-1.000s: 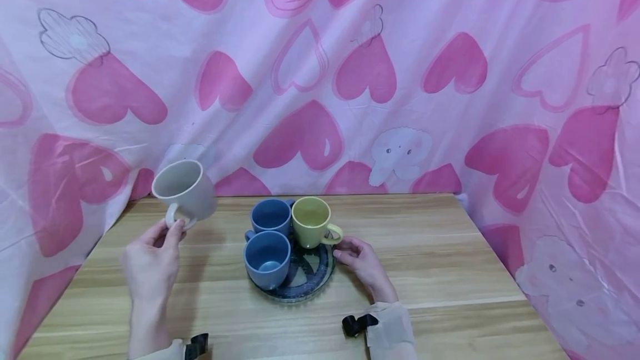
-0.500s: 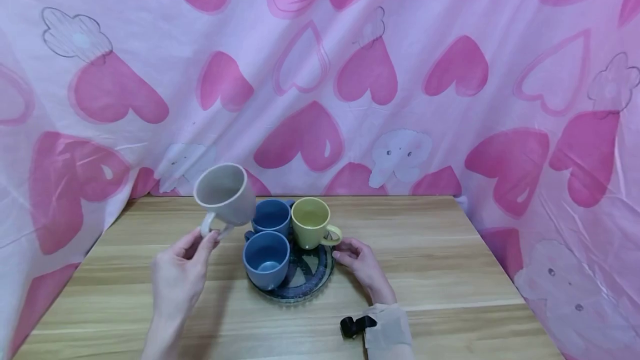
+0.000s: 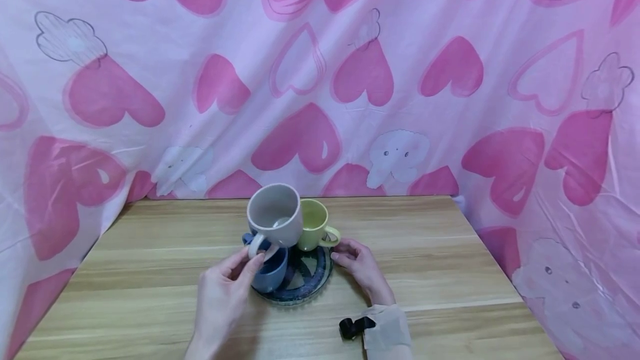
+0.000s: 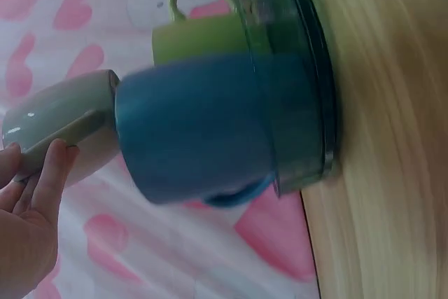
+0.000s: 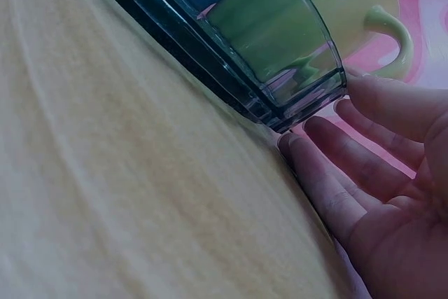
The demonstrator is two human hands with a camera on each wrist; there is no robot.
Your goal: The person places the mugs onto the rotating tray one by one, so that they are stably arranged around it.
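Note:
A grey-white mug [image 3: 274, 215] is held up by its handle, which my left hand [image 3: 222, 293] pinches between thumb and fingers. It hovers tilted over the back left of a round, clear-walled tray [image 3: 320, 276]. A blue mug [image 3: 270, 279] stands at the tray's front left, partly covered by the raised mug. Behind it, a second blue mug is hidden in the head view. A yellow-green mug [image 3: 314, 221] stands at the back right with its handle to the right. At the tray's right side, my right hand [image 3: 365, 268] touches the wall with extended fingers [image 5: 336, 152] and thumb.
The tray rests on a wooden table [image 3: 450, 271]. A pink heart-patterned cloth [image 3: 320, 71] hangs behind the table and along its sides. A black camera mount [image 3: 356, 328] is strapped to the right wrist.
My left hand has carried the grey-white mug rightward and lower, from the left of the tray to above it, covering the rear blue mug. The right hand has stayed at the tray's edge.

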